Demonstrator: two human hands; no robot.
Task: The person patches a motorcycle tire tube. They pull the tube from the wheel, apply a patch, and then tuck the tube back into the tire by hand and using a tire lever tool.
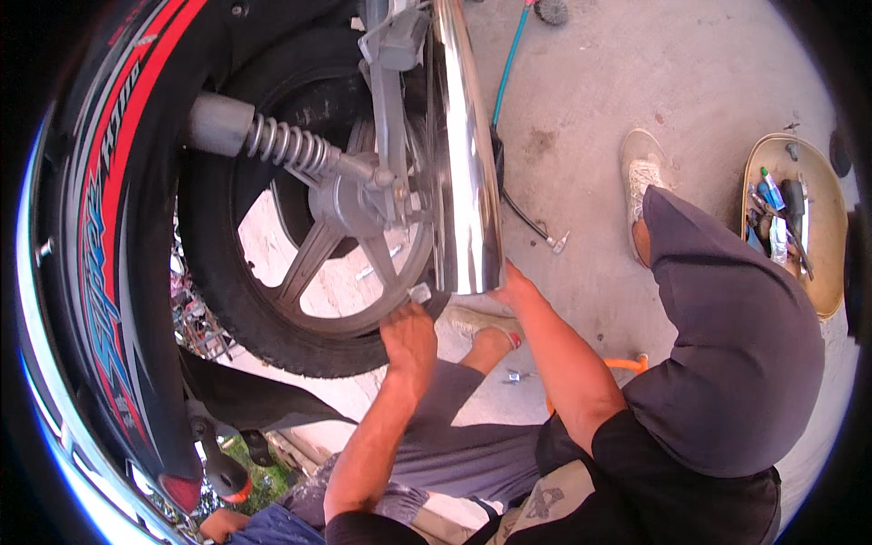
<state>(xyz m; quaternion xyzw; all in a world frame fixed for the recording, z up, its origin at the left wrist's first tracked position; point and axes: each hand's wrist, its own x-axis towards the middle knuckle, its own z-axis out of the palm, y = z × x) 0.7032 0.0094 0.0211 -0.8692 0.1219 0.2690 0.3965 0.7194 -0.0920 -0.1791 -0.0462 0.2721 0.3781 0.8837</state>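
The rear wheel (309, 318) of a motorcycle, with a black tyre and grey spoked rim, fills the left-centre. At its lower right edge my left hand (409, 341) is closed against the rim and tyre. A small pale piece (420, 293) shows at its fingertips; I cannot tell what it is. My right hand (515, 286) reaches behind the lower end of the chrome exhaust silencer (468, 182), which hides its fingers. Above the hub runs a coil-spring shock absorber (291, 145).
A black and red body panel (118, 227) borders the left. On the concrete floor (590, 73) lie a teal air hose (510, 68) and a black hose with a metal end (536, 222). A tan tray (831, 263) holds tubes and tools. Another person's arm (222, 524) shows at the lower left.
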